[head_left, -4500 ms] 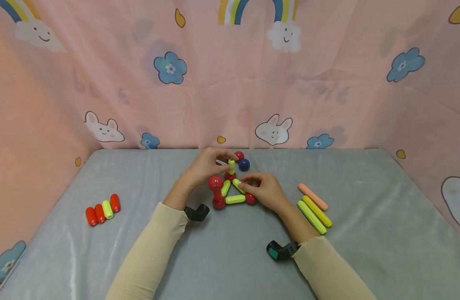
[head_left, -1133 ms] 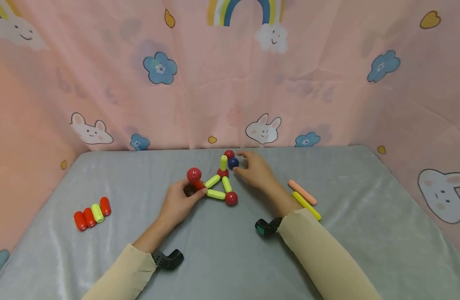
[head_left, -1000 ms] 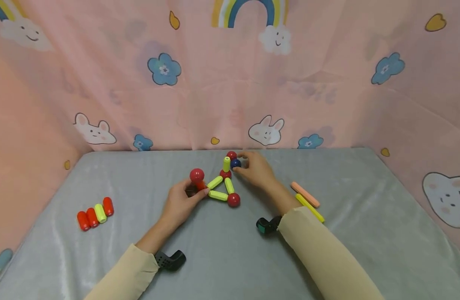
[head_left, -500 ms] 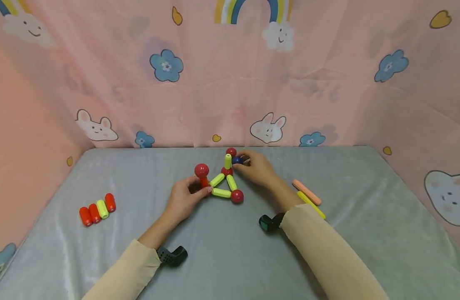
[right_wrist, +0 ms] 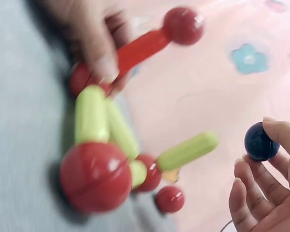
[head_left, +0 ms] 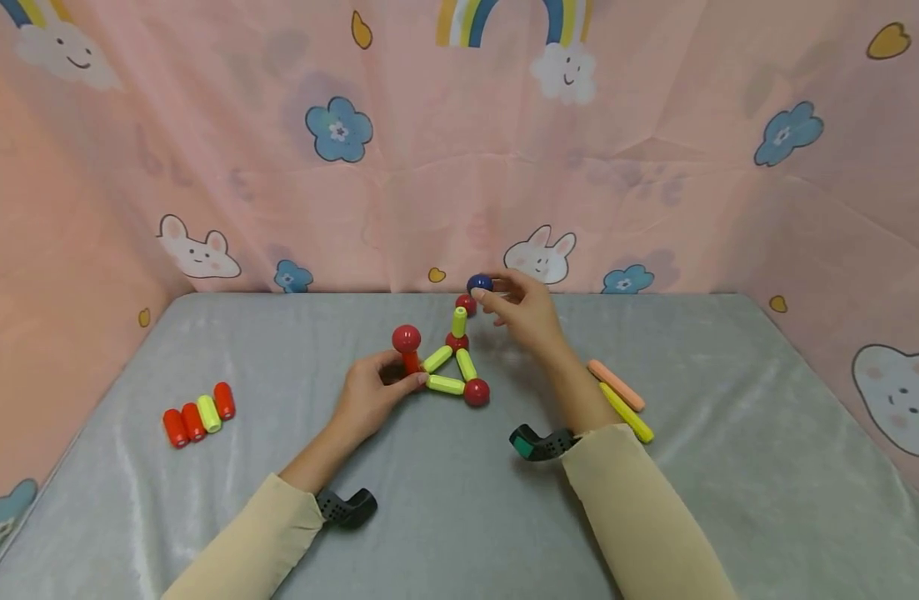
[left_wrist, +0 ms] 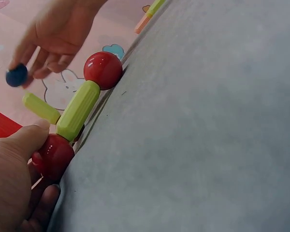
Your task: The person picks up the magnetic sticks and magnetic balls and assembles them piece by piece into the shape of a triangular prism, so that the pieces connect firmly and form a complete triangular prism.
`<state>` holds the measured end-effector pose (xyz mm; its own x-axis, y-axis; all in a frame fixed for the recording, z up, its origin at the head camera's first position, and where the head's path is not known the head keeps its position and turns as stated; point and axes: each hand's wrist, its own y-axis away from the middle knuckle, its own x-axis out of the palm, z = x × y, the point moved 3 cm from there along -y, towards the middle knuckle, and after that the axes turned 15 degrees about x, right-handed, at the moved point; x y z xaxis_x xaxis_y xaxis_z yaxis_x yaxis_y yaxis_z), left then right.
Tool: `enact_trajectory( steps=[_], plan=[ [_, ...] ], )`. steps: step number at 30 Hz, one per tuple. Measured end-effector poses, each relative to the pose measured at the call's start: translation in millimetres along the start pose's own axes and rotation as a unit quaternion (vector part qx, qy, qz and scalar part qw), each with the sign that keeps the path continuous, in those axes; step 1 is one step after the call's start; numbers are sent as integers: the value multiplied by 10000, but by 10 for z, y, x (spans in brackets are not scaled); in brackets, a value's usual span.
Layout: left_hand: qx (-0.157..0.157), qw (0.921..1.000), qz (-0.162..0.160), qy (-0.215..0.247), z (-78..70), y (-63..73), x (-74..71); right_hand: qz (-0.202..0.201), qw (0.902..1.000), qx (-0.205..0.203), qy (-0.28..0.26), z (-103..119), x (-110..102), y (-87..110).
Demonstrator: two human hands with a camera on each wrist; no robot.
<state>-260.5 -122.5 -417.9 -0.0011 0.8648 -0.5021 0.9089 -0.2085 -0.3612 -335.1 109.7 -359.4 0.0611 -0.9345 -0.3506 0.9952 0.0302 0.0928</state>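
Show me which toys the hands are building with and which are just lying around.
Being used:
blue ball, held by the right hand
stick-and-ball triangle, held by the left hand

Seemingly just lying around:
loose red ball
four short sticks
orange stick
yellow stick

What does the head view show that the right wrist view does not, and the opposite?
Only the head view shows the row of short sticks, the peach stick, the yellow stick and the printed rainbow.
Only the right wrist view shows the palm of the right hand, partly cut off.
Both show the left hand holding the stick-and-ball triangle, the blue ball in the right hand, and the loose red ball.
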Motion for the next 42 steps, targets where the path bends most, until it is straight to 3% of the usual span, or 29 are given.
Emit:
enact_trajectory(
  steps=[4,12,19,27,34,42],
  plan=[
    [-36,10000,45,1,-11,-2,12,-128,9990,-401,-129,23,-1,66],
    [-134,9999,39,25,-3,3,2,-126,9902,-1333,408,93,108,112],
    [-60,9999,88,1,9,0,0,-133,9914,-876,964,67,183,146],
    [-115,9999,67,46,-4,6,-9,-98,9927,-810,886,67,181,143],
    [-52,9999,89,61,0,12,6,-147,9893,-767,1232,88,164,173],
    [-15,10000,97,-3,-1,-4,-24,-212,9825,-457,1792,305,-133,280]
  ],
)
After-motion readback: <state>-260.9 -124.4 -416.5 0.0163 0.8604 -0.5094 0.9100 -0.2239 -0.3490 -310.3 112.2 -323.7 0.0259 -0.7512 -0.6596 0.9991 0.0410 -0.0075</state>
